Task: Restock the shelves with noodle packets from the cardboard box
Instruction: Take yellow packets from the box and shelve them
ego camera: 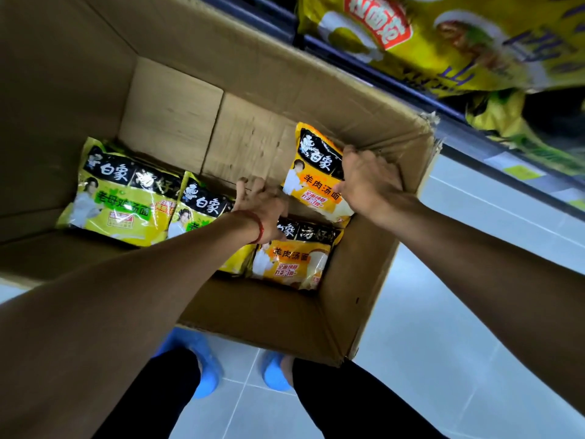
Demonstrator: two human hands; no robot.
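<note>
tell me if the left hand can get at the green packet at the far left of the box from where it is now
Probably yes. The left hand is already down inside the open box, and the far-left green packet lies face up with nothing on top. Only the second green packet lies between them, low and flat.

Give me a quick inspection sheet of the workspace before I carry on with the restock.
Surface: pale tiled floor; open cardboard box stands on it.
Job's things: two green noodle packets lie at the box's left; orange packet lies flat; upper orange packet is tilted up.
Clutter: nothing seen.
Grippers: right hand grips the upper orange packet's edge; left hand reaches beside it, grip hidden.
Cables: nothing seen.
Surroundings: shelf with yellow packets; blue shoe covers.
</note>
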